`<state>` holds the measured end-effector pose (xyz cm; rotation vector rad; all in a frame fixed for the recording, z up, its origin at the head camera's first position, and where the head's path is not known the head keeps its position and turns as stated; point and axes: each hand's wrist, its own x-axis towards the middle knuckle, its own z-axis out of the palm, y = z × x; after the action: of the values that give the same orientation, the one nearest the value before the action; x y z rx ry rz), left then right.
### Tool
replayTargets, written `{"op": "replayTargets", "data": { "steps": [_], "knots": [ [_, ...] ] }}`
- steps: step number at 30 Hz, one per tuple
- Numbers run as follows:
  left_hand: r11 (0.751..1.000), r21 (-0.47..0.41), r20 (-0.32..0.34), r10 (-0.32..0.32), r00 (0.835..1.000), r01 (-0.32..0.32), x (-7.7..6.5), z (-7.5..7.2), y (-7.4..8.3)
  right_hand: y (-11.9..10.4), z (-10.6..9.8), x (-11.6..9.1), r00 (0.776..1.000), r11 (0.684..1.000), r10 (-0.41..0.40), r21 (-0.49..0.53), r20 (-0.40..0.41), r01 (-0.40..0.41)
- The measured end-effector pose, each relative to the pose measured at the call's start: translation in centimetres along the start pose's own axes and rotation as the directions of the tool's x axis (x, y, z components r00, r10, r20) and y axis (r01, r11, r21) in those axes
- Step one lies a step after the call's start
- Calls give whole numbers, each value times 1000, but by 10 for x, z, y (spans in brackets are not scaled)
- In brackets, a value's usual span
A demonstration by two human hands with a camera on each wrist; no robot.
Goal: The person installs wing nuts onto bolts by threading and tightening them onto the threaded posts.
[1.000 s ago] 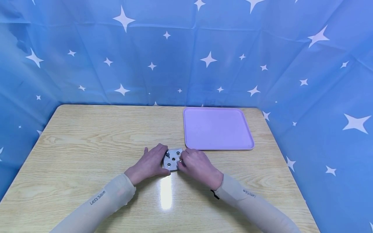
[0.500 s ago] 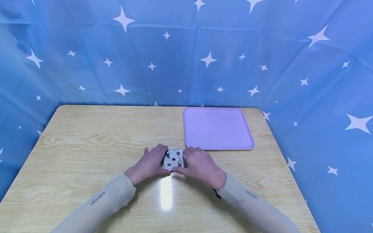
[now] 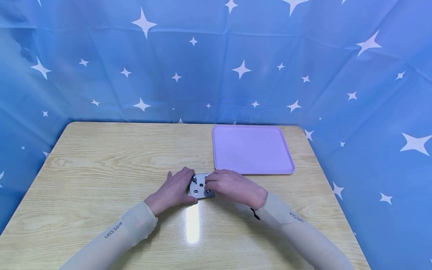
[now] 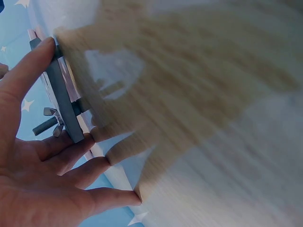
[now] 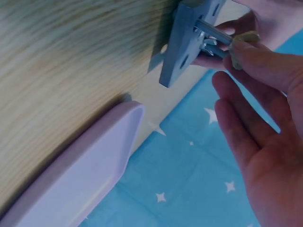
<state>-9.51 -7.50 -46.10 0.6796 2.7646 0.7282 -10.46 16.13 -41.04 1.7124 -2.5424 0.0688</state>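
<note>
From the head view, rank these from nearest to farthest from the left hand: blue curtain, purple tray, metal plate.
1. Metal plate: nearest, between the thumb and fingers of the left hand.
2. Purple tray: next, on the table, to the right and farther back.
3. Blue curtain: farthest, beyond the table's back edge.

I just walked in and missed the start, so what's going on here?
A person is working on a holed metal plate on a wooden table. The left grip holds the plate between thumb and fingers, while the right grip pinches a brass-coloured wing nut at the tip of an upright bolt; whether it is threaded on is hard to tell. Another bolt, beside the left grip, carries a silver wing nut. A purple tray lies to the right.
</note>
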Motion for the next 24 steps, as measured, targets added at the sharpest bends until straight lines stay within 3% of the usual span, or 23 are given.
{"op": "replayTargets", "data": {
  "steps": [5, 8, 11, 15, 18, 21, 24],
  "knots": [
    [1000, 7, -11, 8, 1000, -8, 0, 0, 1, 1, 8, 1, 997, 999, 13, -32, -78, -15],
    [1000, 8, -16, 18, 1000, -17, 0, 0, 0, -1, 15, 2, 988, 997, 65, -23, -143, -69],
    [1000, 11, -22, 25, 999, -25, -1, 0, 1, -7, 24, 2, 965, 986, 165, -4, -205, -169],
    [1000, 13, -23, 25, 999, -24, -1, 0, 1, -18, 33, 4, 910, 945, 323, 30, -260, -326],
    [1000, 13, -23, 20, 1000, -20, -1, 1, 0, -25, 37, 5, 875, 918, 390, 43, -287, -395],
    [1000, 11, -26, 18, 1000, -17, 0, 2, 0, -28, 38, 5, 862, 904, 418, 39, -286, -426],
    [1000, 7, -26, 17, 1000, -17, 0, 2, 0, -27, 32, 3, 868, 898, 433, 34, -245, -439]
  ]
}}
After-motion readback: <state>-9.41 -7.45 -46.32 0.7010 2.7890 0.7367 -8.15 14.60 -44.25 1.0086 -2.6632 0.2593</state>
